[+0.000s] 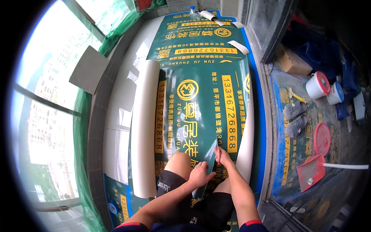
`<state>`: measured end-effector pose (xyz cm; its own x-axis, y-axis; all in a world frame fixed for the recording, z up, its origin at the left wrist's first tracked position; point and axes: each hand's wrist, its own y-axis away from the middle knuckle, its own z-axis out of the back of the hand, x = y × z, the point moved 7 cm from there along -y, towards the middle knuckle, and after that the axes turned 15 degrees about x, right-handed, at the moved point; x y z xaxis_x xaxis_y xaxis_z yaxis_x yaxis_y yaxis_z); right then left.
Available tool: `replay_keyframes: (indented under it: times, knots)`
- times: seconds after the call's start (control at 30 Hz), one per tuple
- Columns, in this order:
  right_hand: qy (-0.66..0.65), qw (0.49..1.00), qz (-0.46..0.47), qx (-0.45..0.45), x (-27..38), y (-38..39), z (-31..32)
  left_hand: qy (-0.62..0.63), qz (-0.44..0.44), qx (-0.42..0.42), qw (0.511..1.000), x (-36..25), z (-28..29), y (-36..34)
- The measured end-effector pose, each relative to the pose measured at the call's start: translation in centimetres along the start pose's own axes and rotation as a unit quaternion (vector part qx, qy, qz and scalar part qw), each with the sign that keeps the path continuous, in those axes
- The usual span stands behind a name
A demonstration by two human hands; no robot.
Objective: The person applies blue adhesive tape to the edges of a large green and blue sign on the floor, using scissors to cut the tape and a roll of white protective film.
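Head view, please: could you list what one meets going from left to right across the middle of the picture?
Window glass → green netting → white floor tiles → curled white sheet edge → green printed floor sheet → grey clogs → red lid.

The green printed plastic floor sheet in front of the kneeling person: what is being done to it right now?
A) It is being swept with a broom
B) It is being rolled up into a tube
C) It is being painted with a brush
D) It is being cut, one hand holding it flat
D: the right hand draws a small red-handled cutter along the green printed plastic floor sheet, while the left hand presses the sheet flat.
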<state>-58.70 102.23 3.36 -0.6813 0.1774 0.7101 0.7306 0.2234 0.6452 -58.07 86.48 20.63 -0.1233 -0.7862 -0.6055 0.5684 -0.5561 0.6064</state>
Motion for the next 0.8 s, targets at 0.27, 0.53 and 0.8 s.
replay_keyframes:
  times: [0.27, 0.53, 0.8]
  knots:
    - [0.143, 0.988, 0.012, -0.060, 0.3, 0.7, 1.3, -0.143, 0.113, 0.024, 0.983, 4.8, -7.1, -8.9]
    - [0.161, 0.981, 0.069, -0.085, 1.1, 3.0, 1.0, -0.088, 0.050, 0.091, 0.991, 3.1, -7.6, -12.9]
    - [0.028, 0.997, -0.061, -0.022, 2.5, 2.6, -0.9, -0.017, 0.043, 0.156, 0.987, 6.1, -8.3, -11.7]
